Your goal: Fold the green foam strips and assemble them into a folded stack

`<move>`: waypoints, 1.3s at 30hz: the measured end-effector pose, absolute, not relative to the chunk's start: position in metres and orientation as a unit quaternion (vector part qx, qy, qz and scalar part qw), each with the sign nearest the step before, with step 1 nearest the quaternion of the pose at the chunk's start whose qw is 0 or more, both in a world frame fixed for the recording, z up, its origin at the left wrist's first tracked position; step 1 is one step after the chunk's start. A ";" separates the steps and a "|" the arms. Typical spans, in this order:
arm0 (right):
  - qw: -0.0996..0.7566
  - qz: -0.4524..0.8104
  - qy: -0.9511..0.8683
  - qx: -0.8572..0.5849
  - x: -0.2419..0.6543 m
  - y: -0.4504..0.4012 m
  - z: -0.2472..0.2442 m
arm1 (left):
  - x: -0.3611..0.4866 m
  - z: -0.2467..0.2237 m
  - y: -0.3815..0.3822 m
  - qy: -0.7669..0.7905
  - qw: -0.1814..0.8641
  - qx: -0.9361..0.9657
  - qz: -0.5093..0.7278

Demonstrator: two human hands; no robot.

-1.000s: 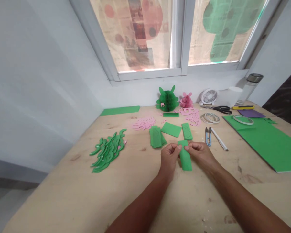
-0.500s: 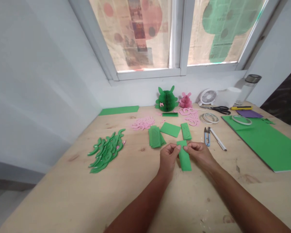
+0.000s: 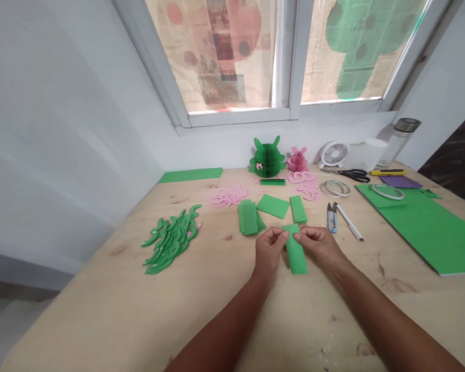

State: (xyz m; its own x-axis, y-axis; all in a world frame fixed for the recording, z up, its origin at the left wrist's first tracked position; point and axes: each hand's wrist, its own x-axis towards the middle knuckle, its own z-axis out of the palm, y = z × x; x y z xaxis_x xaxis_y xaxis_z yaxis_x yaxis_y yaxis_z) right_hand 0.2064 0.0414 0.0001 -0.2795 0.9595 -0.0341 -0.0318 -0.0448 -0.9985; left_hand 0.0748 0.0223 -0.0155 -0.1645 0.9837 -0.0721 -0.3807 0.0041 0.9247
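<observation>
A narrow green paper strip (image 3: 296, 256) is held between my two hands above the table. My left hand (image 3: 269, 250) pinches its upper left edge, and my right hand (image 3: 321, 245) pinches the upper right edge, thumbs close together. Just beyond them lie a stack of green paper pieces (image 3: 249, 218), a single green rectangle (image 3: 273, 206) and a smaller folded green piece (image 3: 298, 209).
Green curved cutouts (image 3: 172, 240) lie left, pink cutouts (image 3: 230, 196) farther back. Right are blue snips (image 3: 331, 219), a white pen (image 3: 349, 222), tape rolls (image 3: 335, 188), black scissors (image 3: 352, 175) and a large green sheet (image 3: 426, 227). A green paper figure (image 3: 267, 159) stands at the back.
The view has shifted very slightly. Both hands keep their pinch on the green strip, whose lower end sits a touch farther right.
</observation>
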 end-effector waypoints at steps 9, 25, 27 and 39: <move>0.414 0.561 -0.567 -0.439 0.206 0.042 -0.001 | 0.075 -0.011 0.020 0.448 0.539 0.372 0.609; 0.393 0.556 -0.586 -0.439 0.205 0.042 -0.005 | 0.073 -0.009 0.022 0.469 0.503 0.333 0.645; 0.394 0.556 -0.584 -0.441 0.205 0.041 -0.005 | 0.073 -0.009 0.021 0.470 0.503 0.326 0.648; 0.406 0.544 -0.587 -0.440 0.205 0.042 -0.004 | 0.074 -0.008 0.020 0.473 0.510 0.339 0.633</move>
